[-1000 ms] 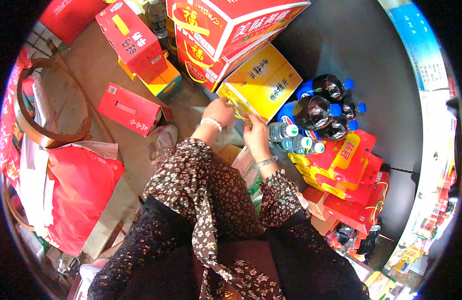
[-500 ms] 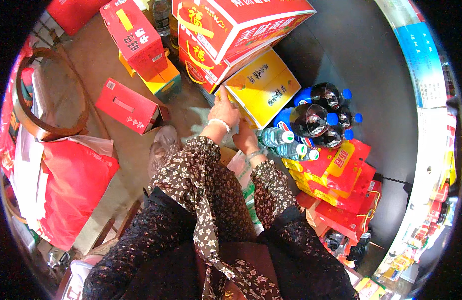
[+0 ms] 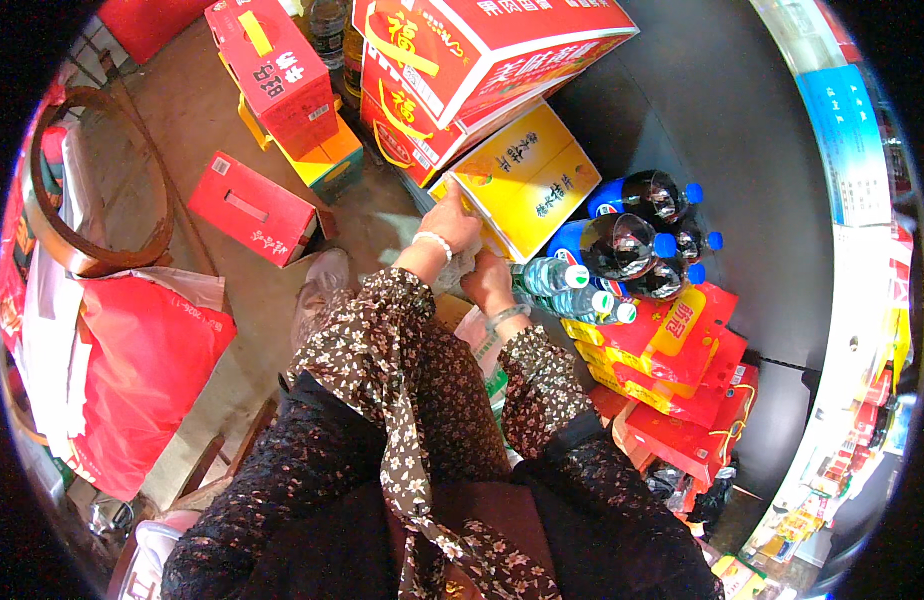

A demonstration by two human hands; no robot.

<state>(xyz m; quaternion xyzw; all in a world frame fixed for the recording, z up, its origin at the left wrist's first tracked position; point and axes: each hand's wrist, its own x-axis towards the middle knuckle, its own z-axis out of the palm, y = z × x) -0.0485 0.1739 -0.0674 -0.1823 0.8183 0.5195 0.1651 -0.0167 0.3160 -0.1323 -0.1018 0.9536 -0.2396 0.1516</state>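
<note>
A yellow carton [image 3: 527, 180] with a white strip across its top stands beside a stack of red boxes [image 3: 422, 90]. My left hand [image 3: 448, 222], a white beaded bracelet at its wrist, grips the carton's left edge with its fingers along the corner. Just below and to the right, my right hand [image 3: 490, 282] is closed near the carton's near side. A pale crumpled piece [image 3: 459, 266], cloth or plastic, shows at its fingers. Its fingertips are partly hidden. Clear bottles with white-and-green caps [image 3: 562, 276] lie close to the right hand.
Dark soda bottles with blue caps [image 3: 622, 243] stand right of the carton. Red-and-yellow gift bags [image 3: 672, 340] are piled nearer me. Left are a red box [image 3: 250, 208], another red box on a yellow one [image 3: 277, 75], a brown hoop [image 3: 102, 262] and a red bag [image 3: 147, 370].
My right hand has shifted slightly left, toward my left hand, and the pale crumpled piece shows more. My left hand stays at the carton's edge.
</note>
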